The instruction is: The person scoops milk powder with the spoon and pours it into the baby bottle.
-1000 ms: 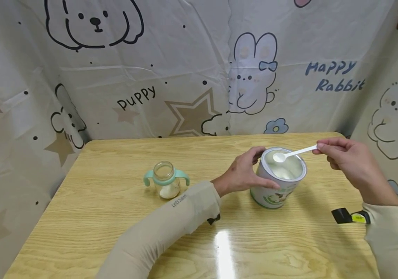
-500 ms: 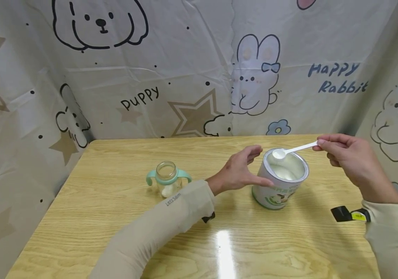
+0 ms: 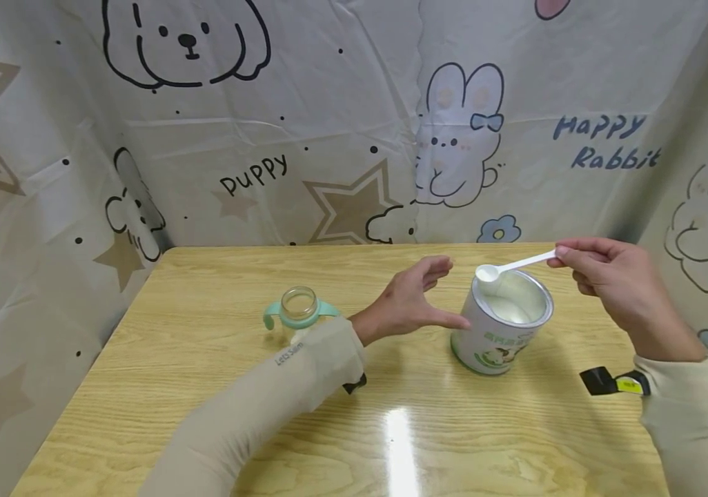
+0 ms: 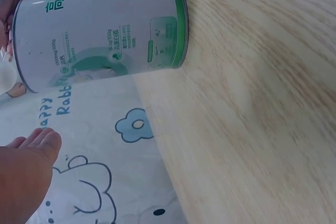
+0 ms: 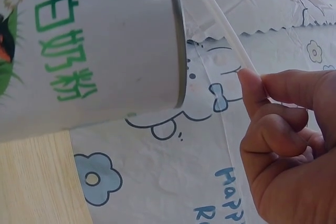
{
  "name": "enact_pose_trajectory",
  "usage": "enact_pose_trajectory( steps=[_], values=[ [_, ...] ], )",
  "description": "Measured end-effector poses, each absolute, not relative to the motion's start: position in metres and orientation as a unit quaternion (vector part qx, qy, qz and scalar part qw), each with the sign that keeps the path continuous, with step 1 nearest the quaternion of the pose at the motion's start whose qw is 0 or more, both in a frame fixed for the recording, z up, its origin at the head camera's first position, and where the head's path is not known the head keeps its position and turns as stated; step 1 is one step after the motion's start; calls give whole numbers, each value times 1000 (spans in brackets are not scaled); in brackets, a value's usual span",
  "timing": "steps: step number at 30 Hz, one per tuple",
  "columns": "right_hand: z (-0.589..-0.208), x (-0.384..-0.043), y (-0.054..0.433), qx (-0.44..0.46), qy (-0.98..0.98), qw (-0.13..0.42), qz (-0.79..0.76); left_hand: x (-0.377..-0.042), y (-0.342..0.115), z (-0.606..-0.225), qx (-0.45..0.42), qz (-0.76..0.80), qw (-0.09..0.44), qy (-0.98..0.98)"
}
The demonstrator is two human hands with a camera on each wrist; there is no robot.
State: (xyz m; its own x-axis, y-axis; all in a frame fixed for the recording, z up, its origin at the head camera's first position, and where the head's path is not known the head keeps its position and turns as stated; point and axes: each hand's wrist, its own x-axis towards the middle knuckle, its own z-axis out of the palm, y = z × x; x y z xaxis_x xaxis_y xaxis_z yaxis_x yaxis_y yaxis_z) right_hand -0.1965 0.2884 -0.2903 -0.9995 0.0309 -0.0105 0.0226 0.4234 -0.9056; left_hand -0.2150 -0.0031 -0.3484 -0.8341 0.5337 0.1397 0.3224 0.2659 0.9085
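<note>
A white milk powder can (image 3: pixel 492 348) with green print stands uncovered on the table, pale powder showing inside. Pinched by its handle between thumb and fingertip, a white measuring scoop (image 3: pixel 524 263) is held by my right hand (image 3: pixel 617 283), its bowl over the can's left rim. The right wrist view shows the same scoop handle (image 5: pixel 227 22) in the pinch, the other fingers folded. My left hand (image 3: pixel 405 304) is spread beside the can, thumb tip at its left side. In the left wrist view, a gap separates the left hand (image 4: pixel 23 177) from the can (image 4: pixel 100 30).
A glass baby bottle (image 3: pixel 299 304) without a top, with mint green handles, stands left of the can. My left sleeve (image 3: pixel 304 366) partly hides it. A printed curtain (image 3: pixel 341 131) hangs behind the wooden table (image 3: pixel 453 442).
My left hand has let go of the can and drawn away to the left. The scoop has shifted left, from over the can's opening to its left rim.
</note>
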Motion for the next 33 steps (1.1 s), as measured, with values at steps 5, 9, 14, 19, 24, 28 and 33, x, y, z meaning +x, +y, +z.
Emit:
enact_pose_trajectory(
  steps=[5, 9, 14, 19, 24, 28, 33],
  values=[
    [-289, -198, 284, -6, -835, 2, 550, -216, -11, -347, 273, 548, 91, 786],
    [-289, -198, 279, 0, -837, 5, 548, -216, -17, -348, 265, 552, 85, 786],
    [-288, -199, 274, 1, -841, 8, 541, -215, -23, -348, 258, 552, 86, 788],
    [-287, -199, 268, 9, -841, 12, 541, -213, -29, -345, 249, 551, 90, 791],
    [-286, -199, 259, 5, -852, 27, 523, -213, -35, -344, 241, 558, 90, 789],
    [-285, -201, 253, 9, -854, 22, 520, -214, -41, -344, 237, 555, 91, 792],
    [-282, -204, 246, 19, -846, 10, 533, -215, -49, -341, 240, 551, 86, 795]
  ],
)
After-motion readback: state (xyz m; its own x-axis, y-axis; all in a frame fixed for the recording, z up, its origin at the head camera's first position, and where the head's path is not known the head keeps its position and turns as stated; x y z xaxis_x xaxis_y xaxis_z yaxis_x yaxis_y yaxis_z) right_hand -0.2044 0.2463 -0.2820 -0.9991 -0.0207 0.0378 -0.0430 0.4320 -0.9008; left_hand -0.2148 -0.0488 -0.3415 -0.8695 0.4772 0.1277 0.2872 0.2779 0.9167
